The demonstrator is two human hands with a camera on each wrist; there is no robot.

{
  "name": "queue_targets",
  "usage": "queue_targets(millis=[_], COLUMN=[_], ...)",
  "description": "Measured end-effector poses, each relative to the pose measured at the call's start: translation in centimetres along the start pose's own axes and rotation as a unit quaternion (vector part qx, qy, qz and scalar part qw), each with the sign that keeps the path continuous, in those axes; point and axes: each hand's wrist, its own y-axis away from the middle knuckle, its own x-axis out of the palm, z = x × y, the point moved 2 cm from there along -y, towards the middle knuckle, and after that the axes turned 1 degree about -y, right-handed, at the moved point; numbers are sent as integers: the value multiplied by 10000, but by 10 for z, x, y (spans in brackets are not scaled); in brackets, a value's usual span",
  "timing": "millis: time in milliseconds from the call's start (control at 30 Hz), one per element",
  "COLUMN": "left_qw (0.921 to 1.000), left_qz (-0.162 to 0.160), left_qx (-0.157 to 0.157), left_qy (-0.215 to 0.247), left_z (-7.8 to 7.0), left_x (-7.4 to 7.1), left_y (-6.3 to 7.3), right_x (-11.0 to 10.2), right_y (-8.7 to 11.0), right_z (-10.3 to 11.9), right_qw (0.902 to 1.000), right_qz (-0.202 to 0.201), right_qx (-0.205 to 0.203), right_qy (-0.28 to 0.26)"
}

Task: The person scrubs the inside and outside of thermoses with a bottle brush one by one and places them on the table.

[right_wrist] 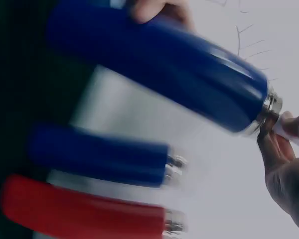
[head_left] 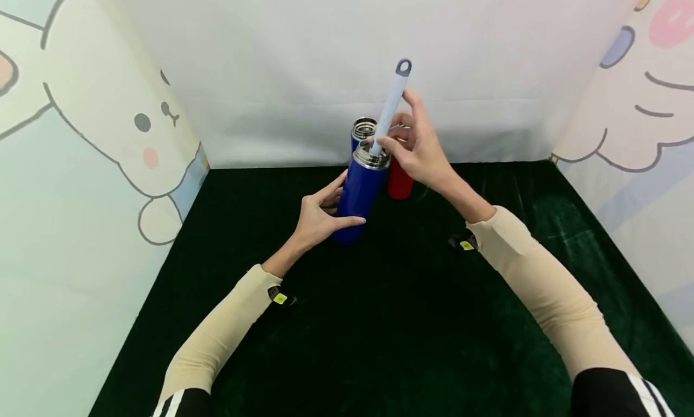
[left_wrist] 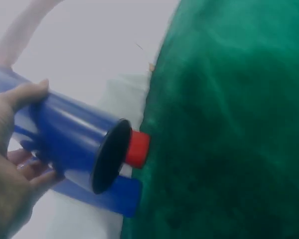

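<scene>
My left hand (head_left: 316,219) grips a large blue thermos bottle (head_left: 362,185), thumb across its near side and fingers behind. The bottle tilts above the table, its steel mouth uncapped, and its dark base (left_wrist: 112,157) shows in the left wrist view. My right hand (head_left: 420,141) pinches a pale blue long handle (head_left: 391,103) with a dark grey loop at its top. The handle's lower end goes into the bottle mouth and is hidden there. Behind stand a second blue thermos bottle (right_wrist: 102,155) and a red thermos bottle (right_wrist: 84,211), both with bare steel necks.
Dark green cloth (head_left: 379,332) covers the table. A white curtain (head_left: 282,73) hangs at the back, and side panels with cartoon animals (head_left: 108,140) stand left and right. The two standing bottles are close behind the held one.
</scene>
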Motion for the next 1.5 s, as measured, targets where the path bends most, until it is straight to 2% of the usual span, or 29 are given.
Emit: queue_targets(millis=[67,100,200,433,600,767,933,1100,1267,1400,1500], left_qw=[9999,9999,9999,10000,9999,9994,9992,9994,9996,9991,9986], left_qz=[-30,-39,-88,-6,74,206,235,196,-4,-107,-83], left_qx=[117,131,116,-43,49,62,-11,-14,79,335,436], left_qy=[-9,-24,-19,25,-96,-283,-328,-276,-259,-242,-273], left_z=[-7,-9,-12,-4,-2,1,2,-2,-10,-17,-21], left_x=[0,-1,-2,0,3,5,3,-1,-1,2,3], left_y=[-3,-4,-7,-4,2,7,11,13,16,16,18], right_x=[2,1,-3,-13,-19,-24,-28,-28,-19,-8,-1], right_y=[0,-1,-5,-10,-10,-13,-19,-20,-15,-9,-5], right_z=[3,5,8,2,-2,4,20,33,29,19,15], right_qw=[9996,9994,9986,9965,9934,9917,9879,9866,9904,9972,9965], right_qz=[230,217,234,225,-161,-623,-1038,-1173,-826,-8,498], right_qx=[-114,-202,-240,150,410,186,-306,-723,-665,-516,-594], right_qy=[153,161,-402,-797,-1057,-1105,-1111,-874,-892,-549,-297])
